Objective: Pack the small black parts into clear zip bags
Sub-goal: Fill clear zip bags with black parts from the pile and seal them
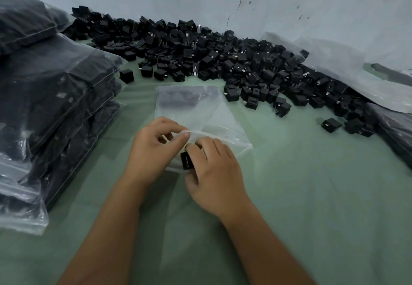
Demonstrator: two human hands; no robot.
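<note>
A clear zip bag (200, 115) lies on the green table (312, 195) in front of me, with several black parts showing dimly at its far end. My left hand (153, 148) pinches the upper lip of the bag's mouth and lifts it. My right hand (214, 173) grips a small black part (186, 160) at the bag's open mouth. A long heap of loose black parts (223, 59) runs along the wall behind the bag.
Filled zip bags (55, 110) are stacked high at the left, reaching the table's near-left edge. More clear plastic bags (356, 79) lie at the right over the heap. A few stray parts (331, 124) sit on the table to the right. The pale wall (289, 6) closes the back.
</note>
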